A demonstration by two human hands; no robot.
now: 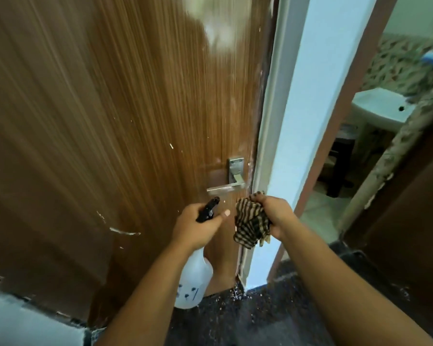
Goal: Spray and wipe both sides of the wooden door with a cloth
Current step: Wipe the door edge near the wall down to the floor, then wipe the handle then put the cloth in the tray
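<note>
Streaked, seemingly scuffed wooden door (pixel 135 108); hands grip spray bottle (pixel 194 278) and checked cloth (pixel 251 221).

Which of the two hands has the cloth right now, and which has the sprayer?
The right hand grips the bunched checked cloth just below the door handle. The left hand holds the spray bottle by its black trigger head.

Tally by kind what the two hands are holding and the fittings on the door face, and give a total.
Spray bottle: 1, in the left hand
Cloth: 1, in the right hand
Door handle: 1, on the door
Total: 3
</note>
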